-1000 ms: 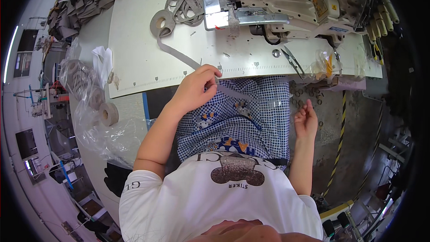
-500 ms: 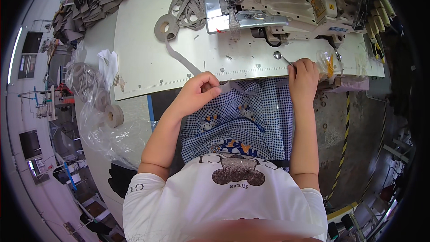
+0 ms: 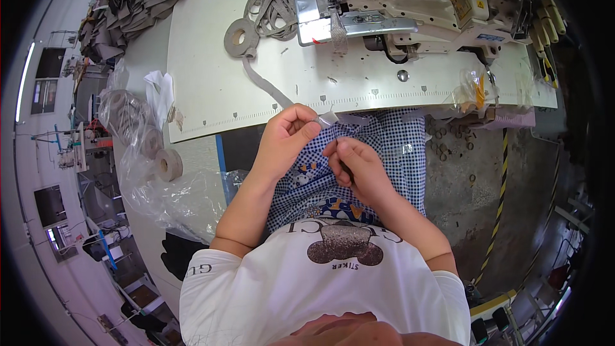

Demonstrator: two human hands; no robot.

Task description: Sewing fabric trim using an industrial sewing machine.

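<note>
My left hand point(image 3: 291, 134) is closed in a pinch on the end of a grey fabric tape point(image 3: 266, 86), just over the table's front edge. The tape runs back across the tabletop to a flat grey roll point(image 3: 234, 48), and its short free end sticks out past my fingertips. Below and to the right, over my checked apron point(image 3: 394, 154), my right hand point(image 3: 360, 168) is curled around a thin dark tool, mostly covered by the fingers; its kind cannot be made out. The two hands are close but apart.
A sewing machine point(image 3: 410, 9) stands at the back right of the white table point(image 3: 205, 83). A shiny round metal piece point(image 3: 402, 75) sits on the table. Loose grey tape point(image 3: 275, 3) is heaped behind the roll. Clear plastic with more rolls point(image 3: 170, 164) lies to the left.
My right hand has come from the table's front edge by the round metal piece, left and down toward my left hand, with the thin tool. My left hand still pinches the tape.
</note>
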